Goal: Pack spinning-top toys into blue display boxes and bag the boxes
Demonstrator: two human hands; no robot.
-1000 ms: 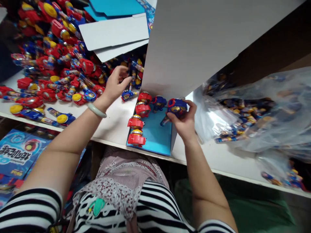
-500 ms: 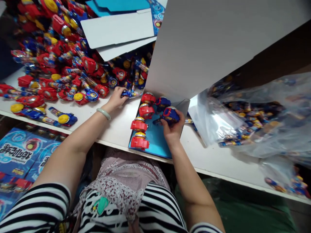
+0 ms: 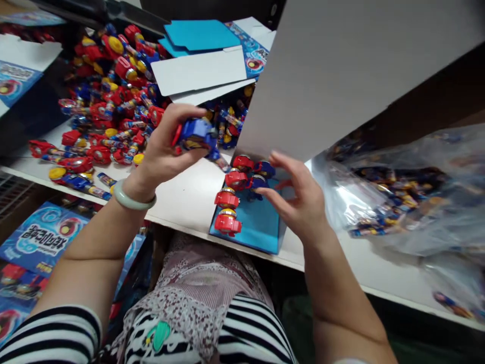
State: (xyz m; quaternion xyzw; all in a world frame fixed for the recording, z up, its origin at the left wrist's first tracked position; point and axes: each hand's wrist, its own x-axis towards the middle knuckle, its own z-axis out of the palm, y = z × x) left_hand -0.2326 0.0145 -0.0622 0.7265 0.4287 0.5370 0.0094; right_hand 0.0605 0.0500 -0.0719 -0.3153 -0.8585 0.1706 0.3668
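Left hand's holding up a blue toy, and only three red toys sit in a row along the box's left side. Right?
The count is off: the head view shows four red toys in a row along the left side of the box. The left hand is indeed holding up a blue toy.

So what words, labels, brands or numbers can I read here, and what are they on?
Nothing reads with certainty.
Blue box at lower left: large characters, too distorted; small yellow lettering, too small.
Printed carton at upper left: lettering, blurred.
Printed card behind: characters, too small.
Blue toy in the left hand: none legible.
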